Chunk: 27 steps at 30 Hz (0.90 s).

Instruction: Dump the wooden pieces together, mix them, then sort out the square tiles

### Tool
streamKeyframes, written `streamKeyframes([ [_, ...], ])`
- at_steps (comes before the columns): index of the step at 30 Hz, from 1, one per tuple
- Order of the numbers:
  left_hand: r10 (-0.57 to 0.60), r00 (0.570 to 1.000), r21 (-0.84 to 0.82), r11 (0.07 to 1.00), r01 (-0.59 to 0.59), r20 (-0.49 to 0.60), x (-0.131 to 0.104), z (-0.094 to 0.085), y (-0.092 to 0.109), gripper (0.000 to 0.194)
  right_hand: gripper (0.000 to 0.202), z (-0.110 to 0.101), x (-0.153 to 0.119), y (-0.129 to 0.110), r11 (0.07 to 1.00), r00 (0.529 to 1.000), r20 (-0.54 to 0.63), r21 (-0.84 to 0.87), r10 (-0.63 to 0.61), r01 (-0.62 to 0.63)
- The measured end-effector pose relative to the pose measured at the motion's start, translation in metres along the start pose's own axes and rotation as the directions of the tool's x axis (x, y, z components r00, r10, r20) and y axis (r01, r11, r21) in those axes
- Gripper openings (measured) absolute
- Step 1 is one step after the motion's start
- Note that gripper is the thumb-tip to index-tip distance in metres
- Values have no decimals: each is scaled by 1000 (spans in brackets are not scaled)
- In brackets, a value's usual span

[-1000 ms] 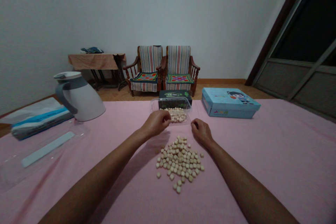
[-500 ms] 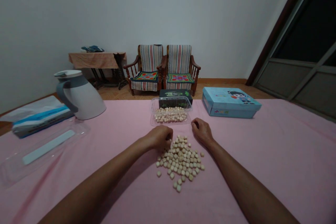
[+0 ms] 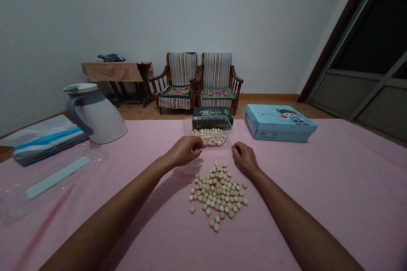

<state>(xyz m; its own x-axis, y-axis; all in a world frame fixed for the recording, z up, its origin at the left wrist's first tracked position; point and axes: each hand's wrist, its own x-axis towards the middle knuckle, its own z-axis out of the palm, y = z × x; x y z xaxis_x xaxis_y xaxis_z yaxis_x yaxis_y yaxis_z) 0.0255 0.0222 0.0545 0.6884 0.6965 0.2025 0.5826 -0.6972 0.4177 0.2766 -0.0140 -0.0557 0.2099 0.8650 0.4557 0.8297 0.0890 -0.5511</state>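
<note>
My left hand point(image 3: 186, 151) is raised just in front of the clear plastic container point(image 3: 183, 136), its thumb and fingers pinched together. Whatever sits between those fingertips, if anything, is too small to make out. Small beige rounded cubes fill the container's lower part. A loose pile of the same beige cubes point(image 3: 219, 194) lies on the cloth below my hands, a few strays at its edges. My right hand point(image 3: 245, 159) rests on the cloth with curled fingers, close by the container's right front corner. What is inside its grip is hidden, and I cannot tell whether it touches the container.
Behind the container stands a dark box point(image 3: 213, 112). A light-blue box point(image 3: 280, 123) is at the back right. On the left are a white and grey jug point(image 3: 101, 118), a tissue pack point(image 3: 51, 146) and a clear plastic lid point(image 3: 60, 175). Pink cloth point(image 3: 333, 186) covers the table.
My left hand has lifted off the pile's upper left and moved away from me, to the container's front. My right hand has stayed in place.
</note>
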Motion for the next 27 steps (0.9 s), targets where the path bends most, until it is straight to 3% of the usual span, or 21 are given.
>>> streamKeyframes([
  [2,23,974,-5,1000,-23,223,-15,5,-1,18,16,1,0,1,1000,1000,-3,-4,-4,4],
  [4,7,941,32,999,-19,337,-27,10,-3,22,16,2,0,2,1000,1000,-2,-7,-10,10],
  [11,-70,935,66,997,50,347,-50,23,-10,23,18,0,0,0,1000,1000,-5,-11,5,-5],
  [16,-116,938,89,992,92,326,-44,20,-7,15,17,0,0,0,1000,1000,1,-18,4,-4],
  [18,-110,966,71,993,96,235,-31,13,-6,13,17,1,0,1,1000,1000,5,-18,6,-6],
  [21,-85,995,42,995,88,-58,-6,3,-6,10,17,0,0,1,1000,1000,8,-7,-5,5],
  [24,-93,919,-40,996,84,-383,16,-3,-8,17,17,-1,0,1,1000,1000,2,-3,-12,12],
  [26,-105,879,-96,993,68,-464,21,-3,-9,19,17,-1,0,1,1000,1000,2,-6,-11,11],
  [27,-101,892,-106,993,60,-441,20,-2,-9,18,17,-1,0,1,1000,1000,5,-6,-11,11],
])
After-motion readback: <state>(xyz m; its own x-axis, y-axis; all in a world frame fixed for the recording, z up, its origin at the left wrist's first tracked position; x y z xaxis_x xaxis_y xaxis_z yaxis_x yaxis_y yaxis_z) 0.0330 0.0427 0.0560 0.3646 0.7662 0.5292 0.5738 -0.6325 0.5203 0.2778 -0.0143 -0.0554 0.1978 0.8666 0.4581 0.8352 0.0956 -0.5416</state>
